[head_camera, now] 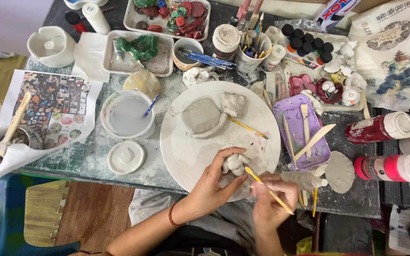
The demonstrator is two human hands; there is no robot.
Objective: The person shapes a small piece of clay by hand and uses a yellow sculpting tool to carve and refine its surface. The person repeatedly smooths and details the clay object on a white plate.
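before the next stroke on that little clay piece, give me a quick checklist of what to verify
1. Left hand steadies the small clay figure: ok, fingers wrap its side.
2. Right hand grips the yellow-handled tool: ok.
3. Tool tip meets the clay: ok, it sits at the figure's lower right edge.
4. Figure is over the round white board: ok.
5. Grey clay slab is out of the way: ok, apart, farther back on the board.
6. Clay is soft enough to mark: cannot tell.
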